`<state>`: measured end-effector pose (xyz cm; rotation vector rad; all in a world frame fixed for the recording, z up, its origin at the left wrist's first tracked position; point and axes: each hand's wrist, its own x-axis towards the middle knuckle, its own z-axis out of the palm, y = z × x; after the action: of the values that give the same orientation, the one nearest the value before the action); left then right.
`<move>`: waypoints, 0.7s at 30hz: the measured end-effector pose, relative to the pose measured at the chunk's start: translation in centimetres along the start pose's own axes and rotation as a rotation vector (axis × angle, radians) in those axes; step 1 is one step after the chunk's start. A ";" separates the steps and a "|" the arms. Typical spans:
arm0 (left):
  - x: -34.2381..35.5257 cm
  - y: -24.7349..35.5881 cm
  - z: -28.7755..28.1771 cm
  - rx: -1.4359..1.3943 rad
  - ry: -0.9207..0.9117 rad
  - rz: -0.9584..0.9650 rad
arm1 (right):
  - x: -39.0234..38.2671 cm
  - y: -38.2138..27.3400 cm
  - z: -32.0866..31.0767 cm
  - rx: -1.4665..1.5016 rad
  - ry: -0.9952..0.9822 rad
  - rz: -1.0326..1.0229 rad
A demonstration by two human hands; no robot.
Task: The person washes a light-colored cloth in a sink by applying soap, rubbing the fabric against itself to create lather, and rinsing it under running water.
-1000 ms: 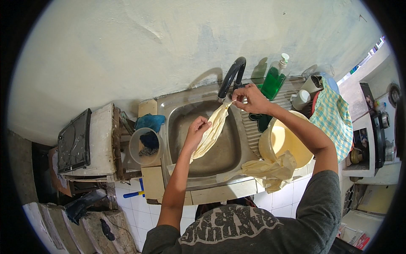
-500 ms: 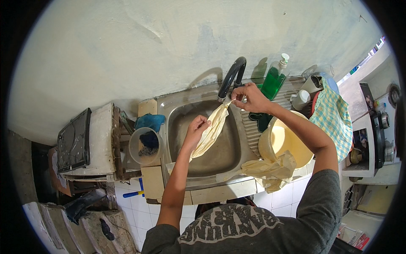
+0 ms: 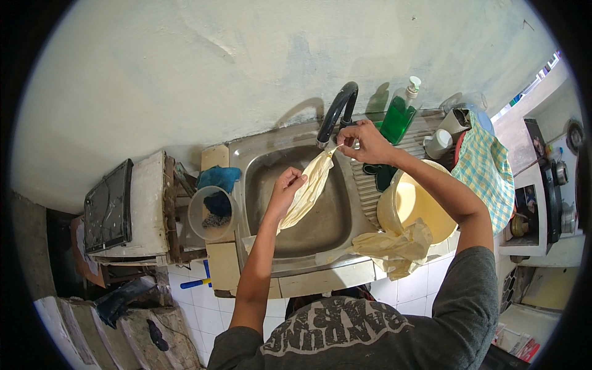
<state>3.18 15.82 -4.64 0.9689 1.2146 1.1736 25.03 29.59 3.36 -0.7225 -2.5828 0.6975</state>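
A long, wrinkled, pale cream sheet of thin material [image 3: 311, 191] hangs gathered over the steel sink basin [image 3: 265, 240]. My left hand [image 3: 285, 191] grips it partway down, thumb on top. My right hand [image 3: 364, 143] pinches its narrow upper tip just beside the black curved tap [image 3: 338, 108]. Below my right forearm is a pale yellow bucket [image 3: 416, 197], with another crumpled cream sheet [image 3: 394, 246] draped at its front edge.
A green soap bottle [image 3: 398, 120], white mug [image 3: 438, 143] and checked cloth [image 3: 484, 176] stand or lie right. Left are a plastic tub [image 3: 211, 228], blue cloth [image 3: 219, 177] and worn cabinet [image 3: 148, 203]. A stove [image 3: 552, 203] is at far right.
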 end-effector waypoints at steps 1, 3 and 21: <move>0.0 0.1 0.0 0.003 0.001 0.002 | 0.0 0.0 0.0 0.005 -0.001 0.000; 0.0 0.2 0.0 0.001 0.007 0.010 | 0.0 0.0 -0.1 0.005 -0.003 0.003; 0.2 0.3 0.1 -0.010 0.010 0.016 | -0.1 0.1 0.0 0.027 0.034 0.011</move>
<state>3.19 16.05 -4.41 0.9680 1.2094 1.1973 25.10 29.62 3.24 -0.7344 -2.5355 0.7157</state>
